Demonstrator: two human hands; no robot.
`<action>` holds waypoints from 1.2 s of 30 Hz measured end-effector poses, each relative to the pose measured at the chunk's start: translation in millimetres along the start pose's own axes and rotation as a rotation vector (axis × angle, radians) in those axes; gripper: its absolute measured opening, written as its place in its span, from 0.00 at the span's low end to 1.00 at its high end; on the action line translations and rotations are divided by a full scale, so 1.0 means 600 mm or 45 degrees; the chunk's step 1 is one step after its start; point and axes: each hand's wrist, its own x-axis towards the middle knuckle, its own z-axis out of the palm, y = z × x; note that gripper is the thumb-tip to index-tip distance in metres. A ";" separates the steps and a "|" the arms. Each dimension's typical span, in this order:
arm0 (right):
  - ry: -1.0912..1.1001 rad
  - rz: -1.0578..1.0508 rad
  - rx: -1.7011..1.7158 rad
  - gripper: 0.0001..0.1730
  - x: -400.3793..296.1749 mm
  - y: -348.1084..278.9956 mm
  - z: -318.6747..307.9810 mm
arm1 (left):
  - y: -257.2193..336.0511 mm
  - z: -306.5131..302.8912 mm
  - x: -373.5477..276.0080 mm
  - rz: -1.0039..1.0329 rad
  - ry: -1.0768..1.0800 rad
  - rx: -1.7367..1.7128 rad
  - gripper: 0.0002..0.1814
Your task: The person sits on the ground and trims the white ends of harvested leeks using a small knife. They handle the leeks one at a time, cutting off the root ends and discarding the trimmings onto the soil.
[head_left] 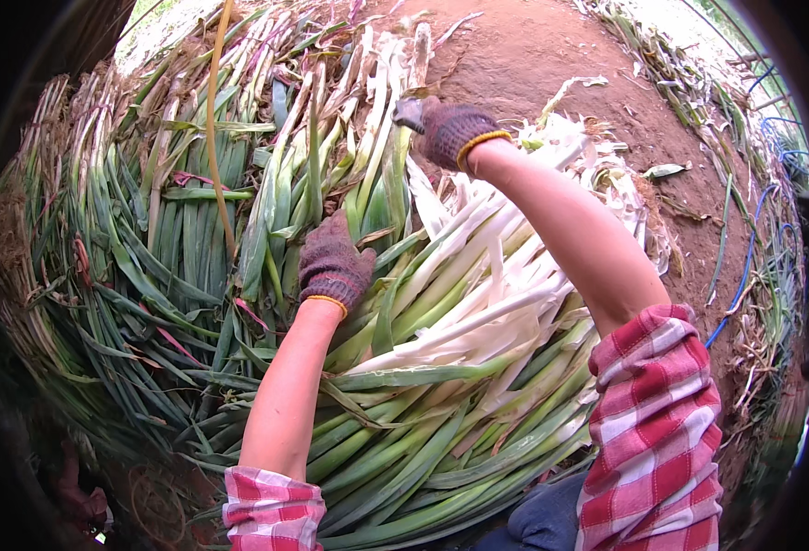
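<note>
My left hand [335, 265], in a dark knit glove with a yellow cuff edge, lies on the green leaves of long onion-like stalks [370, 148]. Its fingers point away from me, and their undersides are hidden, so I cannot tell whether they grip a stalk. Farther forward and to the right, my gloved right hand [456, 131] is closed around a small grey metal tool [408, 114], mostly covered by the fingers. The tool is close to the pale root ends of the stalks. Below my right forearm spreads a pile of white, peeled-looking stalks [473, 303] with green tops toward me.
Bundles of unpeeled stalks [201, 227], some bound with pink ties, fill the left side. A thin yellowish-brown strip [215, 117] rises among them. Bare reddish soil [515, 55] lies ahead. Leaf scraps [694, 89] and a blue cord [745, 275] run along the right.
</note>
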 end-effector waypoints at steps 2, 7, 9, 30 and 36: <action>0.101 0.046 0.069 0.27 0.025 0.007 0.006 | 0.002 -0.005 0.002 -0.002 -0.016 -0.017 0.46; 0.243 0.071 0.119 0.26 0.041 0.006 0.001 | -0.005 -0.013 0.002 -0.019 -0.009 -0.028 0.46; 0.134 0.061 0.079 0.26 0.027 0.009 0.006 | -0.001 -0.019 0.005 -0.042 -0.040 -0.018 0.47; -0.375 -0.464 0.287 0.29 -0.298 -0.043 0.001 | -0.024 -0.004 0.007 -0.293 -0.052 -0.388 0.48; -0.405 -0.480 0.261 0.27 -0.307 -0.063 -0.016 | -0.027 0.001 0.004 -0.282 -0.078 -0.393 0.48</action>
